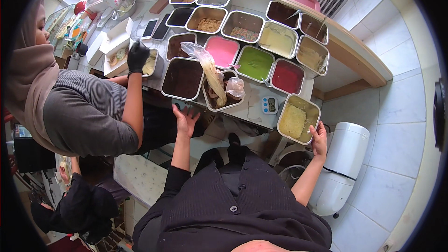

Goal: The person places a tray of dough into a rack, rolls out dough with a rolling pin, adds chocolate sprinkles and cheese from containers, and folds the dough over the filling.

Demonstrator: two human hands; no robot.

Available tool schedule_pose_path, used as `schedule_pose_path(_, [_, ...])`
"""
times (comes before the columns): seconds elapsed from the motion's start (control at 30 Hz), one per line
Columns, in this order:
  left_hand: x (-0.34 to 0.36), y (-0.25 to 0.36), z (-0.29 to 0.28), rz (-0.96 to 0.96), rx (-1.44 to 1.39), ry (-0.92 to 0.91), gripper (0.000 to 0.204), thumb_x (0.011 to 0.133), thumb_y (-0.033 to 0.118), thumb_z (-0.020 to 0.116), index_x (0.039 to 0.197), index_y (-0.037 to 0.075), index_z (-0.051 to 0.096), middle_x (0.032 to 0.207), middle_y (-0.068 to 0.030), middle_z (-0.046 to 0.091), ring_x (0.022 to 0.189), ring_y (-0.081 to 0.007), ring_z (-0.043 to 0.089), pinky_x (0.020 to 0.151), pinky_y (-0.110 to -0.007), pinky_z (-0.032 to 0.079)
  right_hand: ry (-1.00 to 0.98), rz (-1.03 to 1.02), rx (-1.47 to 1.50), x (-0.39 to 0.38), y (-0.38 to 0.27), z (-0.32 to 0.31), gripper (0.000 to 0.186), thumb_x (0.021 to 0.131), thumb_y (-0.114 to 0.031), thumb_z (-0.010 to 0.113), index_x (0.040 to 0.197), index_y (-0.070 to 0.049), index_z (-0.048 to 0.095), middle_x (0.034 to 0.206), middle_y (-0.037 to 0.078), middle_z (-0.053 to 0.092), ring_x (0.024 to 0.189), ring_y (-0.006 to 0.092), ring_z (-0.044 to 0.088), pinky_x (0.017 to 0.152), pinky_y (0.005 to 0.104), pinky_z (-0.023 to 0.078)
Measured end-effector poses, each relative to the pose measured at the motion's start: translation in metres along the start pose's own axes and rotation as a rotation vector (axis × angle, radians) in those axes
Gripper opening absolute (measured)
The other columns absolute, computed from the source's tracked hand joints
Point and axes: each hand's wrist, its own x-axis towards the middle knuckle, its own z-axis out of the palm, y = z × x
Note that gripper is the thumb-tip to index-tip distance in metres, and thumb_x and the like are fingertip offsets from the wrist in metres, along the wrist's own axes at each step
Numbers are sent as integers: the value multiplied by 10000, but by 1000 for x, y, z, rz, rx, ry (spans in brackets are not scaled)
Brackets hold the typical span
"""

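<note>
My right hand (319, 141) grips the right rim of a metal tub (282, 133) at the counter's right end. Pale yellow shreds that look like grated cheese (294, 120) lie inside it. In front of the counter, my left hand (186, 120) is held palm up, fingers spread and holding nothing. Closest to it are a tub of dark brown filling (183, 77) and another tub (210, 105) with clear plastic piping bags (213, 81) lying in it. A small blue and white digital timer (269, 105) sits left of the cheese tub.
Several metal tubs stand in rows behind, including pink (221, 50), green (255, 63), red (287, 75) and cream (278, 38) fillings. A co-worker's black-gloved hand (138, 57) hovers by an open white box (116, 42). A white appliance (345, 151) stands on the right. Two phones (149, 28) lie farther back.
</note>
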Motion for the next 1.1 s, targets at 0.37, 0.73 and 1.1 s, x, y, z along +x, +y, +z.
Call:
schedule_pose_path(0.37, [-113, -58, -177, -372, 772, -3, 665, 863, 526, 366, 1381, 184, 128, 1323, -141, 341, 1066, -294, 479, 863, -450, 391, 478, -443, -196, -32, -41, 51, 176, 883, -198, 520, 793, -47, 516, 628, -11, 453, 559, 51, 448, 524, 193, 409])
schedule_pose_path(0.73, [-416, -183, -527, -556, 364, 877, 490, 821, 407, 424, 1152, 47, 455, 957, -127, 548, 799, -292, 554, 675, -525, 438, -189, -951, -25, -218, 11, 283, 414, 934, -262, 392, 573, -82, 300, 516, 12, 302, 492, 120, 340, 470, 238, 278])
schedule_pose_path(1.1, [-632, -306, -643, -312, -380, 1256, 443, 807, 394, 452, 1152, 116, 461, 981, -74, 528, 825, -242, 543, 740, -473, 423, -1280, -624, 228, -539, 156, 469, 448, 929, -317, 394, 567, -57, 341, 489, 10, 302, 443, 107, 321, 425, 237, 297])
